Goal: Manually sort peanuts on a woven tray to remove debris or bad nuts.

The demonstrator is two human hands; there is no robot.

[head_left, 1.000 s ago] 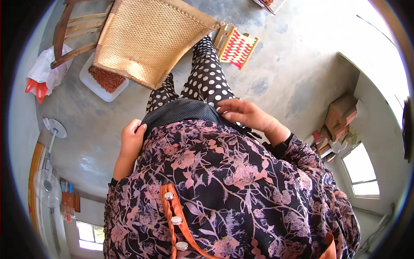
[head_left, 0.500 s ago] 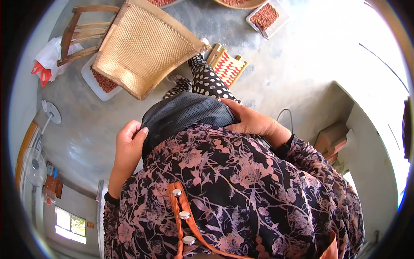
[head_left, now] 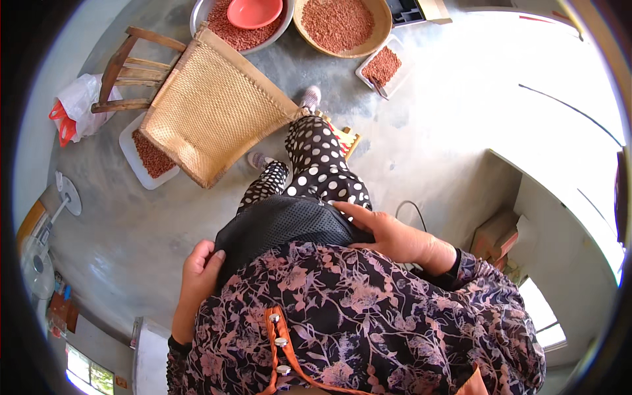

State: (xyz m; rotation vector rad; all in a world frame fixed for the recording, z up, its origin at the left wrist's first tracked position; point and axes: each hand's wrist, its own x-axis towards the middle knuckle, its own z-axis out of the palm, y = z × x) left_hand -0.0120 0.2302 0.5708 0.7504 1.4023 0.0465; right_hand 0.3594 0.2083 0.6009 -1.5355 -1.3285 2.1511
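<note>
Fingers of the left hand (head_left: 199, 273) are curled inward, the thumb pressed close beside them, pinching the left edge of a dark mesh cloth (head_left: 283, 227). This cloth lies across the person's lap, between the two hands, below the floral top (head_left: 355, 309). At its right side rests the right hand (head_left: 398, 238), thumb and forefinger parted and lightly extended against the fabric; whether its other fingers grip the cloth cannot be told.

Surroundings, from left to right: a fan (head_left: 38, 276) stands near the wall; above it in the view, a white plastic bag (head_left: 85, 112) with red handles sits on the floor. Next, a white tub (head_left: 155, 184) contains reddish-brown kernels and is partly hidden by a woven mat (head_left: 210, 108), which leans over a wooden chair (head_left: 122, 105). Farther right, a metal basin (head_left: 287, 20) of kernels bears a red bowl (head_left: 255, 10). Polka-dot trousers (head_left: 316, 148) extend up from the cloth, partly hiding a low stool (head_left: 353, 146). Beyond are a round basket (head_left: 382, 23) of kernels and, just beside it, a clear container (head_left: 403, 78) with more; at far right, a cardboard box (head_left: 494, 236).
</note>
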